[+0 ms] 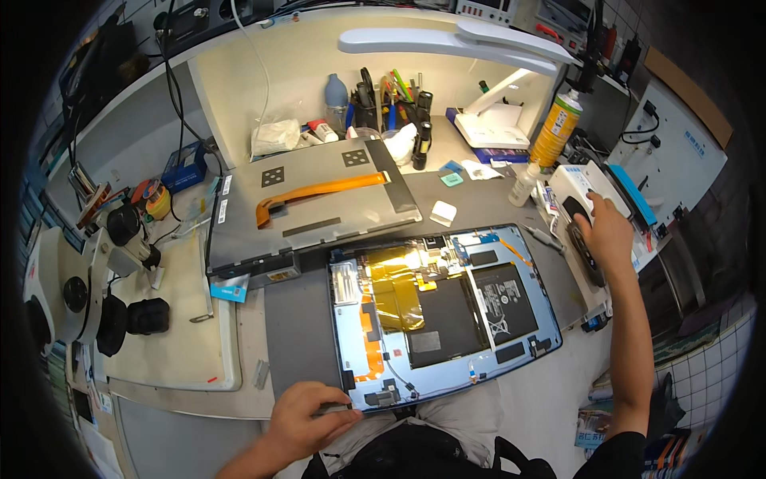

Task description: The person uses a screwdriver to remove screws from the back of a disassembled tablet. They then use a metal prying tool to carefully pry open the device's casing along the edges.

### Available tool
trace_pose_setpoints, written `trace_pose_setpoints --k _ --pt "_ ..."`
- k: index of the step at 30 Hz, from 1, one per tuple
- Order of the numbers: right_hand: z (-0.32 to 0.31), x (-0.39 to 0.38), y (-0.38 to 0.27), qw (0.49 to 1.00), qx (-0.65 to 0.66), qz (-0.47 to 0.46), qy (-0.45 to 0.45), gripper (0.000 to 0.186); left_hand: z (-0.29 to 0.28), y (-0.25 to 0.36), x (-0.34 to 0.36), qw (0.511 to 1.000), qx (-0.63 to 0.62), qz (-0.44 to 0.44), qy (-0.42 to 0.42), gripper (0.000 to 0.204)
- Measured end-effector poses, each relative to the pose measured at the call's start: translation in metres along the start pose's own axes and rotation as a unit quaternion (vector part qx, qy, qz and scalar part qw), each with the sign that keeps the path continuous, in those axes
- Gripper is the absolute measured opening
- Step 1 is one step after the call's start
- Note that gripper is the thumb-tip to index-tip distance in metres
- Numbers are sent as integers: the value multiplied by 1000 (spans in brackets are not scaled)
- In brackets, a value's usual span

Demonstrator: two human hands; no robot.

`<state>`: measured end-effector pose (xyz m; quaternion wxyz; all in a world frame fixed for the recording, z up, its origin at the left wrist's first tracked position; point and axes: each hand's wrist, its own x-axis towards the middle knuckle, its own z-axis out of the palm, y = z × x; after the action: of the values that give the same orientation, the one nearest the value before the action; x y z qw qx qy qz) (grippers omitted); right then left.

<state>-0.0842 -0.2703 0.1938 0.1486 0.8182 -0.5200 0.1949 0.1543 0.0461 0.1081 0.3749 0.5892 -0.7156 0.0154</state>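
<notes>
An opened tablet (447, 375) with a blue inner frame lies near me, its black battery (501, 299), gold-coloured film (395, 299) and orange flex cables showing. My left hand (307, 419) pinches the tablet's near left corner between thumb and fingers. Out to the right, my right hand (613, 231) is over a long black handheld tool (588, 257) beside a white box; its thumb and forefinger are apart. Whether it touches the tool I cannot tell. Behind the tablet rests the detached screen panel (319, 227), back side up, with an orange ribbon cable (323, 191) across it.
A microscope (88, 287) stands at the left above a pale mat (179, 343). Toward the back are a white desk lamp (455, 44), a cup of pens and tools (391, 104), and a blue air blower (335, 92). A yellow spray can (556, 128) and small clear bottle (524, 185) stand at the right.
</notes>
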Motion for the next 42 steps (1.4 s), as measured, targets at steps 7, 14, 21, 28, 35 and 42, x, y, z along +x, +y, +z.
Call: trace_pose_setpoints --k 7,14,21,28,35,42 --pt "-13 78 -87 967 171 -187 -1 28 -20 2 4 997 -29 -77 0 22" --pt "51 200 -141 963 220 -155 7 34 -33 -4 10 963 -204 -171 34 17" --pt "106 271 -173 977 155 -134 53 31 -34 -1 9 958 -211 -185 55 11" --pt "130 301 -179 968 211 -70 119 24 -34 2 9 966 -164 -184 82 4" --pt "108 260 -163 851 375 -40 366 18 -18 7 -2 909 -276 -238 202 4" --pt "34 167 -141 681 718 71 124 14 -1 8 -8 890 -305 -279 192 15"
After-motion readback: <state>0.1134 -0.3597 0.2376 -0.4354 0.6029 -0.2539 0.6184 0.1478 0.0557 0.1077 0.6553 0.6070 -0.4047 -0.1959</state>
